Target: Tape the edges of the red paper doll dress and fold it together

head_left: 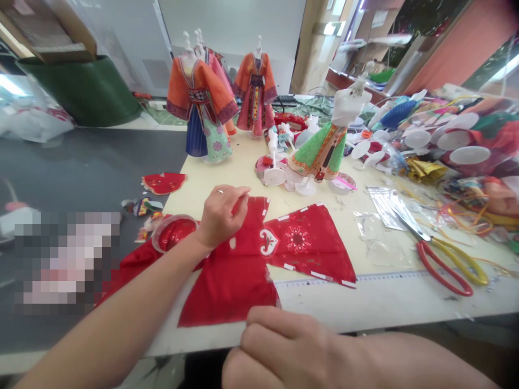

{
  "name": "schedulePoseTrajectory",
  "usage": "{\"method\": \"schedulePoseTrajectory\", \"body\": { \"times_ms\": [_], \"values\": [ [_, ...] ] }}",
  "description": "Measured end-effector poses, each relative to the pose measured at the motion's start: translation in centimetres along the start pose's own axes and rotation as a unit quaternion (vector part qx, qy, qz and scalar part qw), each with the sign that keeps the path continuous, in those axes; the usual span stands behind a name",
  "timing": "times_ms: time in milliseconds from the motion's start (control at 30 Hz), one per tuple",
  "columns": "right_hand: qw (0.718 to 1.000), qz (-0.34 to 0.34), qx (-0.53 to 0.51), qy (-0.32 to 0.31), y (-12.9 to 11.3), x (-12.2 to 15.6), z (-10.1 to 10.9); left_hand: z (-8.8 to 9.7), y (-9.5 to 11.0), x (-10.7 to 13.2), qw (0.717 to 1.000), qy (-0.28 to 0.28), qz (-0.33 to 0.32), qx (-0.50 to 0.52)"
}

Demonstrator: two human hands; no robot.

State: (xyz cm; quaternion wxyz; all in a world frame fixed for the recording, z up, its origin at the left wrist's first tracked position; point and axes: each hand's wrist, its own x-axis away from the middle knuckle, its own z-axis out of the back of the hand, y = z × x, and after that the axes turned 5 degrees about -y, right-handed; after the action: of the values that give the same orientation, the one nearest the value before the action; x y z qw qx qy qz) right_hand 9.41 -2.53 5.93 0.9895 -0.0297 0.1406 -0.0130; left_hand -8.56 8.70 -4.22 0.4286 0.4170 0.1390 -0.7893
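Observation:
A red doll-sized garment [239, 292] lies flat, with a white heart motif, a round flower pattern and short white strips along its edges. My left hand [225, 216], wearing a ring, is above its upper part, fingers curled in; anything in them is hidden. My right hand [284, 346] is a closed fist by the table's front edge, just below the garment's lower hem. What it holds, if anything, does not show. Left of my left wrist, a clear round dish [178, 233] with red inside rests over more red cloth. A fan-shaped red piece [164, 183] lies behind it.
Scissors [446, 265] with red and yellow handles lie to the right, near plastic packets [387, 208]. A measuring tape [377, 276] runs along the front. Dressed doll forms [255, 97] and a green-skirted one [320, 148] stand behind. White bases and cloth [454, 135] pile up at right.

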Motion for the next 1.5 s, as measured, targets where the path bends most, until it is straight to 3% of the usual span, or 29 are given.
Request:
{"method": "schedulePoseTrajectory", "body": {
  "times_ms": [33,133,267,467,633,700,833,900,1033,1167,1300,1400,1500],
  "values": [
    [1.0,-0.016,-0.004,0.0,-0.1,0.1,-1.3,0.0,0.0,0.0,1.0,-0.003,0.004,-0.001],
    [0.992,-0.03,-0.017,0.117,-0.2,1.2,-5.7,0.1,-0.1,0.0,1.0,-0.009,0.014,0.0],
    [0.99,-0.018,0.01,0.141,0.4,3.1,-9.3,0.2,0.1,-0.1,1.0,0.007,0.017,0.016],
    [0.985,-0.011,-0.001,0.175,0.9,3.8,-9.8,1.4,0.3,-1.2,0.996,0.066,0.027,0.05],
    [0.984,0.0,-0.013,0.177,0.7,4.0,-10.0,6.1,0.1,-3.3,0.987,0.102,0.122,0.039],
    [0.986,-0.015,-0.021,0.167,0.7,4.0,-10.0,8.6,0.2,-3.3,0.983,0.054,0.173,0.036],
    [0.986,-0.033,-0.033,0.159,0.6,4.1,-9.8,11.8,0.4,-0.2,0.971,-0.144,0.178,-0.061],
    [0.987,-0.035,-0.035,0.152,0.6,4.1,-9.8,12.1,0.3,2.3,0.954,-0.223,0.17,-0.103],
    [0.993,-0.043,-0.039,0.1,0.5,4.1,-9.9,11.0,-0.1,6.9,0.934,-0.28,0.15,-0.161],
    [0.997,-0.033,-0.043,0.053,0.4,4.1,-10.1,10.0,-0.2,8.8,0.935,-0.257,0.13,-0.206],
    [0.998,-0.036,-0.039,0.042,0.4,4.2,-10.3,10.0,0.0,8.6,0.944,-0.221,0.13,-0.207],
    [0.997,-0.037,-0.031,0.052,0.4,4.2,-10.3,10.6,0.6,7.9,0.957,-0.146,0.129,-0.215],
    [0.994,-0.015,-0.013,0.103,0.3,4.2,-10.0,11.2,2.0,7.5,0.965,-0.043,0.132,-0.224]
  ]
}}
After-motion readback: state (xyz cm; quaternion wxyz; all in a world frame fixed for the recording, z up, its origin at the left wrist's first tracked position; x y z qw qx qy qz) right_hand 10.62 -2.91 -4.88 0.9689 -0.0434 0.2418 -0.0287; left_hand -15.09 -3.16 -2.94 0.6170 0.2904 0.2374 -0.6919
